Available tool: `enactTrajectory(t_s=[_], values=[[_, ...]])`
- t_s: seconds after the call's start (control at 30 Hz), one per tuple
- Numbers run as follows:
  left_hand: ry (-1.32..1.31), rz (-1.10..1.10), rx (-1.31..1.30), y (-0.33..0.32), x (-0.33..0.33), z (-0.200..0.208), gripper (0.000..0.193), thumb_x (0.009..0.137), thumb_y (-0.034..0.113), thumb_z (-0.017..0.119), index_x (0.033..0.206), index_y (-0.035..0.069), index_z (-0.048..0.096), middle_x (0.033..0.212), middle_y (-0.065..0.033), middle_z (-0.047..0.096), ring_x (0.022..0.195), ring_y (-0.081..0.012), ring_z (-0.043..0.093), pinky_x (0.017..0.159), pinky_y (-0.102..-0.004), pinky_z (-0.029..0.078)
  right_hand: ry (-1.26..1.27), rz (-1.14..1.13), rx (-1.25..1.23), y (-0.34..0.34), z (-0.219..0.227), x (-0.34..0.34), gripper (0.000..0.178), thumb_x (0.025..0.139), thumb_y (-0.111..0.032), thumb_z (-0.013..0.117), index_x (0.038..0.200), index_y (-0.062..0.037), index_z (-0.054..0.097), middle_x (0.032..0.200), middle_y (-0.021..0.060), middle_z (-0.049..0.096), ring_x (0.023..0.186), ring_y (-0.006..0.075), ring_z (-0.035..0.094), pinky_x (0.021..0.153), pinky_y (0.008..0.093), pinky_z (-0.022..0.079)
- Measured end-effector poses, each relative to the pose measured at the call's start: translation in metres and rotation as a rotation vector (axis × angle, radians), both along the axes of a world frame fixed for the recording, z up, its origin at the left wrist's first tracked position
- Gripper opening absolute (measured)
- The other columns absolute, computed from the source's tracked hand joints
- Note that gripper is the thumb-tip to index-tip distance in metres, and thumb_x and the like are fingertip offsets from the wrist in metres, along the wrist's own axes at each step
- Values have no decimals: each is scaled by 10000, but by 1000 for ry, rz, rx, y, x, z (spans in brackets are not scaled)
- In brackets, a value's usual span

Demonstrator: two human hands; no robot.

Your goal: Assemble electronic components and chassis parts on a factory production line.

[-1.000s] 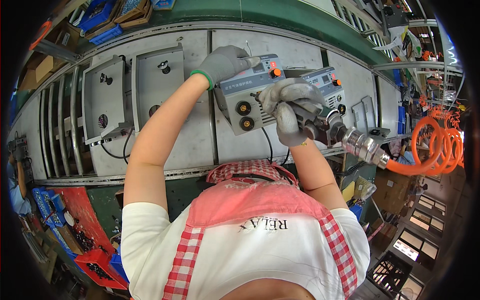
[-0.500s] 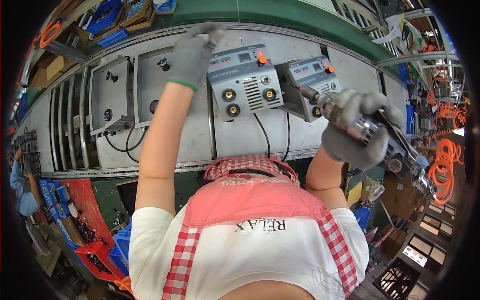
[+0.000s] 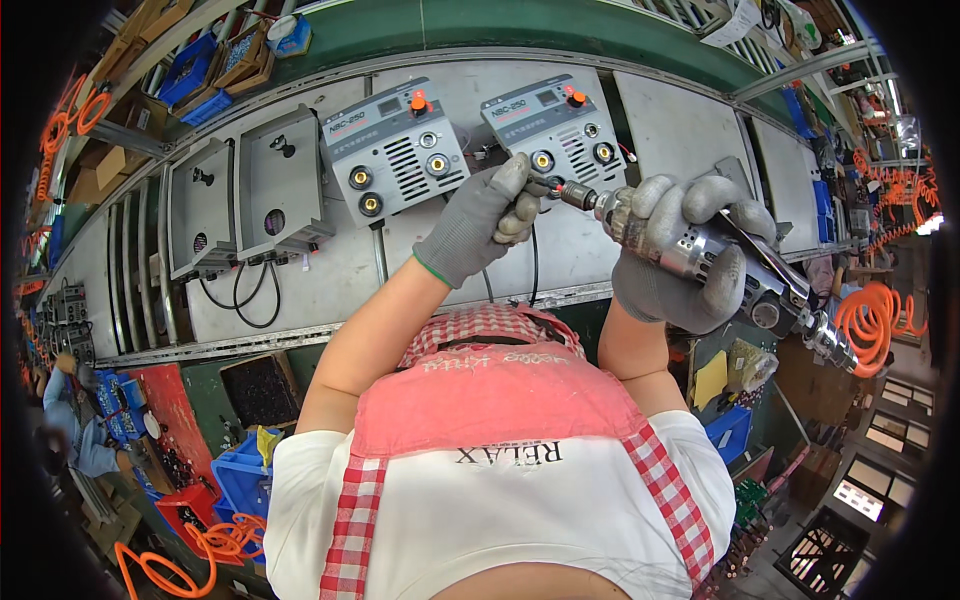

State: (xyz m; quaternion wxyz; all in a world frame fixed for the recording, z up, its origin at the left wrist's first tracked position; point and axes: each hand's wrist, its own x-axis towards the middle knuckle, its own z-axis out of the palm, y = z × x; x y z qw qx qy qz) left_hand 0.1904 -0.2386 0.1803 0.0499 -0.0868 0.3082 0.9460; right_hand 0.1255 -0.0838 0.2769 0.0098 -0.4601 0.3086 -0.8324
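Note:
My right hand [image 3: 690,250], in a grey glove, is wrapped round a metal air screwdriver [image 3: 690,245] that points up and left. My left hand [image 3: 485,220], gloved too, has its fingers pinched at the driver's tip [image 3: 540,186]. Whatever small thing they may hold is hidden. Just beyond the fingers, on the bench, a grey welding machine [image 3: 575,135] shows its front panel with an orange knob and brass sockets. A second such machine [image 3: 405,165] stands to its left, beyond my left wrist. Neither hand touches the machines.
Two open grey metal housings [image 3: 272,185] with black cables sit on the pale bench [image 3: 410,245] at left. Rollers [image 3: 140,260] lie beyond them. An orange coiled hose [image 3: 870,325] hangs at right. Blue bins [image 3: 240,470] and a red bin [image 3: 190,515] are at lower left.
My left hand has come from beside the left machine to the driver's tip. The left machine has shifted left, opening a gap between the two; the right machine sits turned differently. The view has moved slightly.

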Motion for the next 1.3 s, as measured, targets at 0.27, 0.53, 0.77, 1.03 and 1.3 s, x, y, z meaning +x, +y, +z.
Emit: enactTrajectory(t_s=[0.27, 0.53, 0.77, 1.03, 1.3], values=[[0, 56, -18, 27, -10, 9, 368, 963, 358, 506, 969, -4, 577, 687, 20, 519, 462, -9, 334, 431, -169, 294, -123, 21, 25, 25, -6, -13, 357, 873, -206, 567, 1215, -146, 483, 966, 106, 535, 690, 198, 580, 597, 388, 482], [0, 102, 25, 38, -20, 11, 339, 967, 295, 514, 1098, -14, 558, 740, -5, 567, 492, -12, 363, 441, -171, 315, -138, -2, 27, 29, -12, -34, 332, 866, -213, 578, 1174, -135, 483, 956, 121, 530, 674, 184, 573, 583, 369, 486], [-263, -127, -423, 16, -37, 17, 540, 924, 461, 488, 1183, -10, 536, 884, -89, 660, 608, -104, 545, 519, -232, 431, -122, -54, 61, 11, -32, -68, 302, 862, -173, 575, 1128, -89, 460, 933, 121, 530, 642, 175, 564, 568, 360, 482], [-293, 353, -2265, -50, -151, -16, 493, 894, 504, 477, 1119, 87, 614, 959, -147, 660, 869, -289, 627, 804, -373, 478, -174, -103, 112, -17, -67, -96, 301, 831, -53, 565, 1112, -51, 456, 866, 114, 541, 604, 160, 534, 541, 318, 475], [-307, -298, -1792, -57, -183, -20, 631, 893, 609, 376, 1075, 68, 645, 1009, -173, 665, 924, -308, 643, 846, -406, 474, -236, -130, 131, -26, -76, -103, 306, 825, -59, 590, 1100, -59, 455, 867, 103, 548, 615, 161, 540, 573, 348, 499]])
